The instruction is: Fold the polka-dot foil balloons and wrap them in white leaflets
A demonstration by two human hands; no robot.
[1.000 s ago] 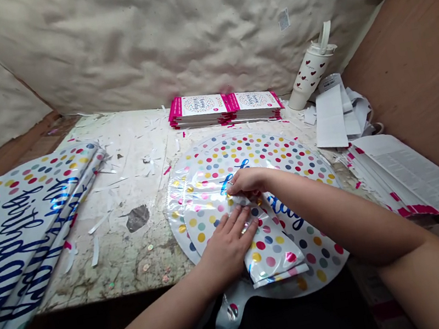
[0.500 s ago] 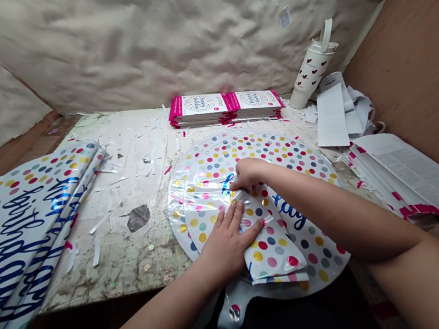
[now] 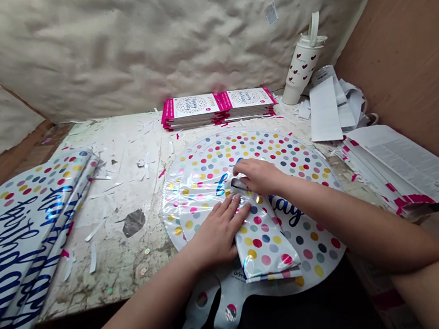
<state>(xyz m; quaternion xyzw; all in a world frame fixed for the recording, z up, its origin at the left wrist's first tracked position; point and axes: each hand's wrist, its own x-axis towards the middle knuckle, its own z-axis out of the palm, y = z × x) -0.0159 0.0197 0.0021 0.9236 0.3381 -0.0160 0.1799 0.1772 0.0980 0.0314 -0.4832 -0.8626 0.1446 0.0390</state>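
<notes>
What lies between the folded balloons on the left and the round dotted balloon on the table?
In the head view, the folded foil balloons and the round dotted foil balloon have the stained white worktop between them, with white trimmings and a dark patch.

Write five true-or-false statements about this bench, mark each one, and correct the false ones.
1. The left hand lies flat on a polka-dot foil balloon. True.
2. The right hand holds a pair of scissors. False: it is on the folded foil of the balloon, and no scissors show.
3. The pink-edged packets form one single stack. False: they form two stacks side by side.
4. A heart-patterned tumbler with a straw stands at the back right of the bench. True.
5. The folded foil balloons on the left are unprinted. False: they show coloured dots and blue "birthday" lettering.
</notes>
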